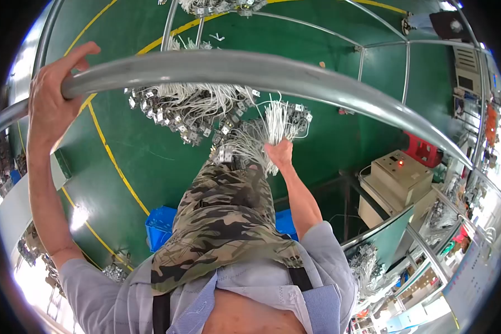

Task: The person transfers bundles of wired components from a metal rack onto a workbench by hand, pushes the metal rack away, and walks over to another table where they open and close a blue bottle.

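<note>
Green floor (161, 158) below your grip, crossed by yellow lines (115, 165), and a beige machine (403, 183) with a red light (401, 163) off to the right of it. Your left hand (55, 97) is curled round the rail (234, 67), your right hand (281, 151) clenched on white cables (276, 119), a bigger heap (192, 108) left of that. Writing on the board (472, 284), far right of your grip, is too small to read

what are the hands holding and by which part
The right hand holds a bundle of white cables partway along its length; the left hand grips the metal rail toward its left side.
</note>
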Demonstrator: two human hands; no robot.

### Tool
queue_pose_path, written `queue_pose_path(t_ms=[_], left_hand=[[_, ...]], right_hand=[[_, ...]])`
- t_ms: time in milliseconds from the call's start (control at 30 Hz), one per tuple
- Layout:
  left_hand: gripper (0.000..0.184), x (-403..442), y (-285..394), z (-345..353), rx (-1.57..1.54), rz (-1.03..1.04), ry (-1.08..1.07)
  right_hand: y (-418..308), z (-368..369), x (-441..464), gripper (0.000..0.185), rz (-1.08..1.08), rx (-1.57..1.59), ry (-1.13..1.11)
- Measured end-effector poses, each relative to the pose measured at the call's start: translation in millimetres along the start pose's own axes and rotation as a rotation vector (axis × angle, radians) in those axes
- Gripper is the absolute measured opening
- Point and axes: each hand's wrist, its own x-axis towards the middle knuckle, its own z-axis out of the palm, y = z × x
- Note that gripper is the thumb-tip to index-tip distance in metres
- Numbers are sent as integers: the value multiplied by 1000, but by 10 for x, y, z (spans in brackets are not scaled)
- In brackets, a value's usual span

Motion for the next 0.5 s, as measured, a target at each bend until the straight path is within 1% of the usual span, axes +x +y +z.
queue_pose_path(t_ms=[33, 67, 100, 133, 167, 200, 233, 300, 333, 367, 400, 433, 467, 500], left_hand=[[63, -23, -40, 19, 5, 52, 27], [67, -54, -95, 41, 62, 109, 62], [67, -31, -99, 56, 60, 124, 60], [70, -36, -109, 70, 58, 46, 91], [72, -70, -91, 85, 62, -41, 127], [70, -71, -58, 89, 153, -35, 157], [70, -81, 0, 122, 161, -30, 157], [74, -125, 212, 325, 478, 222, 797], [81, -237, 375, 621, 679, 140, 919], [71, -352, 641, 1008, 405, 103, 967], [66, -463, 813, 1334, 186, 221, 705], [56, -562, 993, 1781, 169, 77, 280], [59, -450, 1252, 2158, 45, 125, 159], [65, -353, 1350, 2613, -113, 124, 29]], right_hand=[[64, 3, -87, 47, -11, 78, 19], [169, 61, -78, 47, -5, 87, 28], [326, 179, -4, 46, 35, 44, 31], [386, 229, 22, 45, 78, -8, 28], [436, 272, 104, 44, 87, 26, -10], [422, 268, 134, 44, 34, 31, 9], [415, 271, 118, 45, -11, 39, 25], [496, 224, -98, 47, 26, 30, 6], [469, 189, -77, 48, 43, 23, 8], [435, 162, -70, 48, 42, 31, 20], [447, 151, -154, 49, 42, 53, 47], [447, 139, -265, 49, 45, 73, 72], [356, 84, -319, 48, 51, 86, 70], [330, 90, -307, 48, 49, 87, 81]])
